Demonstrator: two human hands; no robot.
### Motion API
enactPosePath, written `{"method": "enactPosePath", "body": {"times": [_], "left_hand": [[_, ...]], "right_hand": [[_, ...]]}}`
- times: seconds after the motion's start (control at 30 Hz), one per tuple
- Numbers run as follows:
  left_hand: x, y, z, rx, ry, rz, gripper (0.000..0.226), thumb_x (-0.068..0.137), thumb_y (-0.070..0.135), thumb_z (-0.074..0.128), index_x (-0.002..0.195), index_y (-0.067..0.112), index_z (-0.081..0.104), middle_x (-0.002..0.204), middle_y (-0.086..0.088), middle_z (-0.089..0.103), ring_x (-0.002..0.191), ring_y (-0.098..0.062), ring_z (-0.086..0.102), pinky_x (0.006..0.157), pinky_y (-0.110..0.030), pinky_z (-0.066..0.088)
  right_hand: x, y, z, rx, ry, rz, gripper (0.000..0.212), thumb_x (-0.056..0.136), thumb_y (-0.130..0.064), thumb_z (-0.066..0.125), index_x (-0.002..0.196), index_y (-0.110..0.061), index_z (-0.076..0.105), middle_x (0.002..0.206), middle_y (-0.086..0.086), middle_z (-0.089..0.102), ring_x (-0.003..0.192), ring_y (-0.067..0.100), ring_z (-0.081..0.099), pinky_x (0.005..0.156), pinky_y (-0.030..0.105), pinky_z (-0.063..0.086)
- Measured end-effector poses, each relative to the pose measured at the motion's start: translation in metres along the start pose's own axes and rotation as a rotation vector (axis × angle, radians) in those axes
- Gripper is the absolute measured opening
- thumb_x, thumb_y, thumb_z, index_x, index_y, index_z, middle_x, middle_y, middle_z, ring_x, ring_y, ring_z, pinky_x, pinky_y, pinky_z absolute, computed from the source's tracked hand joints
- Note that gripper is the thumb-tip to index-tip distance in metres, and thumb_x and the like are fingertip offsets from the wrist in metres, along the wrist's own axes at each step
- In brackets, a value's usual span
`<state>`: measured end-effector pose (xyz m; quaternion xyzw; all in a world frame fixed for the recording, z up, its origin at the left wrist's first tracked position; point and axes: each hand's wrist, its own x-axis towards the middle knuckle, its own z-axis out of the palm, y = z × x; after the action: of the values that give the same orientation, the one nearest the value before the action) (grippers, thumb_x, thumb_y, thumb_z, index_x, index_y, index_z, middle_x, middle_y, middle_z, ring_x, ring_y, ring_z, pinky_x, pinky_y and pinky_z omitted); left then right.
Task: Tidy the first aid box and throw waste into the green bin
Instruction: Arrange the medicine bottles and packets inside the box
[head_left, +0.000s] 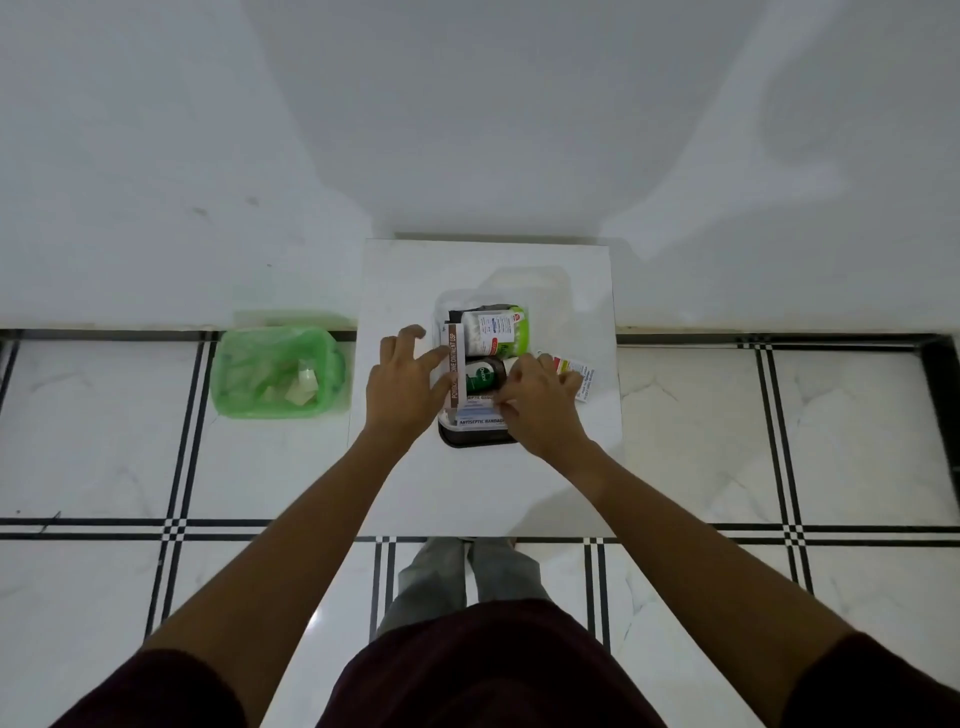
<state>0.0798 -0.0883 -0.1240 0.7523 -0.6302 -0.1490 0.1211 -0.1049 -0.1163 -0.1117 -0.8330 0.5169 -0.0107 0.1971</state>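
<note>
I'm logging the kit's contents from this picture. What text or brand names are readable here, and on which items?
"POVIDONE-IODINE OINTMENT USP", partly covered by the left hand: long ointment box.
"Dettol": dark bottle.
"ANTISEPTIC BANDAGE", cut off by the right hand: bandage box.
Print on the white tub with green lid: too small to read.
Print on the small carton beside the first aid box: too blurred to read.

One dark plastic first aid box (478, 440); one green plastic-lined bin (278, 371); one brown Dettol bottle (485, 375); one long ointment carton (454, 364); two hands.
</note>
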Motion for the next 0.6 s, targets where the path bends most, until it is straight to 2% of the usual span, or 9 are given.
{"method": "enactPosePath", "body": {"times": [0.07, 0.2, 0.3, 0.37, 0.43, 0.5, 0.53, 0.6], "left_hand": [[0.004, 0.000, -0.002, 0.024, -0.035, -0.013, 0.035, 0.083, 0.033, 0.065, 0.115, 0.020, 0.066, 0.134, -0.012, 0.048, 0.121, -0.034, 0.042, 0.071, -0.047, 0.053], [0.009, 0.000, -0.003, 0.025, -0.072, -0.024, 0.036, 0.085, 0.032, 0.063, 0.119, 0.021, 0.064, 0.141, -0.009, 0.043, 0.129, -0.032, 0.037, 0.082, -0.052, 0.050], [0.006, -0.006, -0.004, -0.121, 0.014, 0.007, 0.037, 0.084, 0.031, 0.064, 0.119, 0.019, 0.062, 0.138, -0.009, 0.048, 0.126, -0.031, 0.041, 0.084, -0.047, 0.047], [0.002, -0.013, -0.007, -0.228, 0.126, -0.016, 0.034, 0.087, 0.027, 0.061, 0.119, 0.015, 0.061, 0.131, -0.009, 0.054, 0.122, -0.029, 0.046, 0.090, -0.042, 0.045], [-0.004, -0.023, -0.010, -0.301, 0.164, -0.085, 0.028, 0.088, 0.020, 0.058, 0.114, 0.011, 0.062, 0.122, -0.010, 0.060, 0.116, -0.028, 0.051, 0.095, -0.043, 0.046], [-0.009, -0.035, -0.011, -0.268, 0.076, -0.129, 0.027, 0.086, 0.015, 0.059, 0.112, 0.007, 0.063, 0.118, -0.011, 0.063, 0.112, -0.030, 0.056, 0.092, -0.046, 0.048], [-0.011, -0.040, -0.009, -0.219, 0.000, -0.135, 0.032, 0.083, 0.012, 0.061, 0.114, 0.006, 0.062, 0.120, -0.012, 0.063, 0.112, -0.032, 0.056, 0.091, -0.046, 0.048], [-0.015, -0.050, -0.005, -0.129, -0.141, -0.142, 0.044, 0.077, 0.009, 0.065, 0.121, 0.006, 0.058, 0.126, -0.013, 0.061, 0.114, -0.034, 0.056, 0.091, -0.046, 0.048]], "right_hand": [[0.006, -0.003, 0.001, -0.024, -0.004, 0.057, 0.010, 0.080, -0.020, 0.069, 0.088, -0.017, 0.076, 0.098, 0.005, 0.058, 0.103, 0.028, 0.046, 0.083, 0.045, 0.029], [0.020, -0.018, 0.000, -0.187, -0.144, 0.088, 0.010, 0.082, -0.017, 0.064, 0.088, -0.018, 0.072, 0.099, 0.001, 0.060, 0.104, 0.025, 0.043, 0.087, 0.049, 0.032], [0.022, -0.016, 0.000, -0.216, -0.176, 0.046, 0.014, 0.082, -0.014, 0.060, 0.089, -0.019, 0.071, 0.096, 0.001, 0.059, 0.102, 0.025, 0.044, 0.085, 0.046, 0.031], [0.020, -0.010, -0.008, -0.092, -0.115, 0.018, 0.017, 0.084, -0.014, 0.058, 0.088, -0.022, 0.073, 0.090, -0.001, 0.054, 0.095, 0.021, 0.045, 0.080, 0.042, 0.026], [0.016, 0.002, -0.017, 0.138, 0.036, 0.079, 0.014, 0.085, -0.017, 0.060, 0.086, -0.022, 0.073, 0.084, -0.003, 0.053, 0.087, 0.017, 0.045, 0.077, 0.037, 0.023], [0.013, 0.019, -0.023, 0.240, 0.225, 0.225, 0.011, 0.083, -0.016, 0.062, 0.088, -0.018, 0.072, 0.084, 0.001, 0.060, 0.085, 0.021, 0.052, 0.075, 0.034, 0.026], [0.013, 0.029, -0.024, 0.217, 0.254, 0.297, 0.013, 0.083, -0.014, 0.062, 0.091, -0.017, 0.071, 0.088, 0.004, 0.063, 0.089, 0.025, 0.055, 0.074, 0.035, 0.030], [0.016, 0.050, -0.018, 0.134, 0.141, 0.400, 0.023, 0.082, -0.012, 0.063, 0.105, -0.015, 0.067, 0.103, 0.008, 0.064, 0.099, 0.029, 0.055, 0.078, 0.040, 0.038]]}}
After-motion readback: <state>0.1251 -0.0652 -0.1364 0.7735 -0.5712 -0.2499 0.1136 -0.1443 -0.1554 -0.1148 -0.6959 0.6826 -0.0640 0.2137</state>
